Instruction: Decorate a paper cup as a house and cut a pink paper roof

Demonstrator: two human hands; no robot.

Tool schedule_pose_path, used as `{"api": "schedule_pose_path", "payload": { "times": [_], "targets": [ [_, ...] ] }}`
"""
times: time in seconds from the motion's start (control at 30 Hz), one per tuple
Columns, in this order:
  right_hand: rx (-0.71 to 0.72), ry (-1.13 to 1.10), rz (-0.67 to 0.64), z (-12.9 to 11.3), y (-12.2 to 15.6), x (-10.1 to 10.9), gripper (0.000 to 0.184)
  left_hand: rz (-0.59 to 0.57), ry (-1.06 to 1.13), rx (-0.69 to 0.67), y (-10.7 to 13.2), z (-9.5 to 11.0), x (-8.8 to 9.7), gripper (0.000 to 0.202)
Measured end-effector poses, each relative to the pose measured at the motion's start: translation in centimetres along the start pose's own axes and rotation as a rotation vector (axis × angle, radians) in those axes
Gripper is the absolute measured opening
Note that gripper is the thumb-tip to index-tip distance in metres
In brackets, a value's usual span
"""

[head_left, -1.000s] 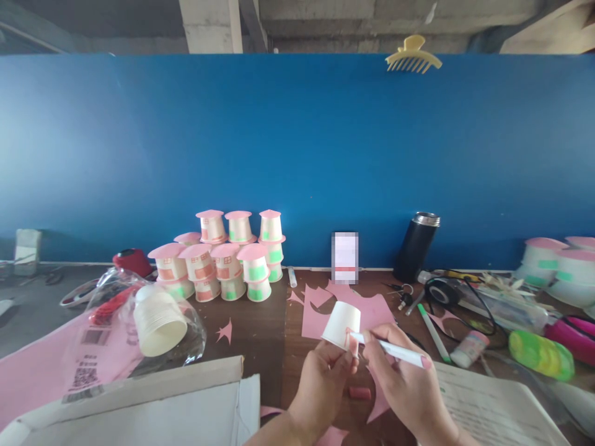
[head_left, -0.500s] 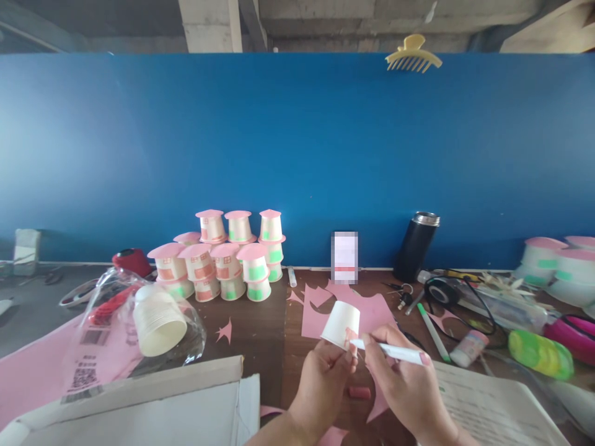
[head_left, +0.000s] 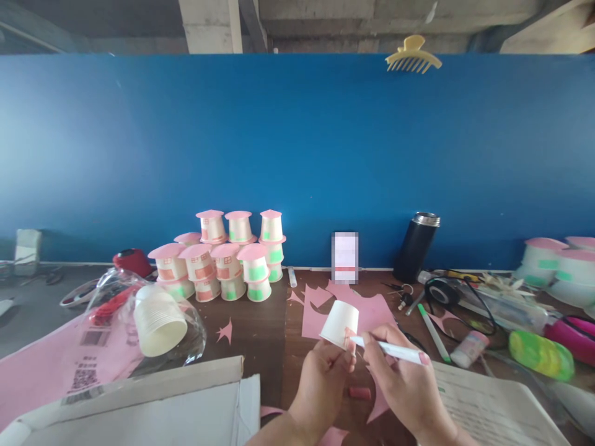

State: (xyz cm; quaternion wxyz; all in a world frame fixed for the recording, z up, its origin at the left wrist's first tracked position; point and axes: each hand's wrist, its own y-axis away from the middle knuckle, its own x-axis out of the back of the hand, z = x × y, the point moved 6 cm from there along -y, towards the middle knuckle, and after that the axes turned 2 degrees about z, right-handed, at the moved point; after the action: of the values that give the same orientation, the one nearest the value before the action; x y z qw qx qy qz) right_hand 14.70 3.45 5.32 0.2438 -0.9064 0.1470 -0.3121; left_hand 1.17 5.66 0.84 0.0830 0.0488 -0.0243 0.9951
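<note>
Left hand (head_left: 321,379) grips the cup (head_left: 341,318), which juts out past it; right hand (head_left: 400,383) grips a marker (head_left: 403,352) alongside.

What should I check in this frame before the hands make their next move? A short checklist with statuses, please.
1. White cup secured: ok, the left hand holds it by its rim side, narrow end up.
2. Marker gripped: ok, held in the right hand, tip towards the cup.
3. Tip touching the cup wall: cannot tell, contact is too small to make out.
4. Red marks complete: cannot tell, fingers and tip crowd that area.
5. Worktop around the hands free of scraps: not ok, cut pink paper lies there.
6. Stacked cups apart from both hands: ok, they stand farther back, to the left.
</note>
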Motion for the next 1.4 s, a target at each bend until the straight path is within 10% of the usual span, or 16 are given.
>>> {"api": "schedule_pose_path", "payload": {
  "times": [1.4],
  "targets": [
    [0.069,0.035,-0.063,-0.71,0.00,-0.24,0.031,0.027,-0.076,-0.013,-0.14,-0.38,0.27,0.027]
  ]
}}
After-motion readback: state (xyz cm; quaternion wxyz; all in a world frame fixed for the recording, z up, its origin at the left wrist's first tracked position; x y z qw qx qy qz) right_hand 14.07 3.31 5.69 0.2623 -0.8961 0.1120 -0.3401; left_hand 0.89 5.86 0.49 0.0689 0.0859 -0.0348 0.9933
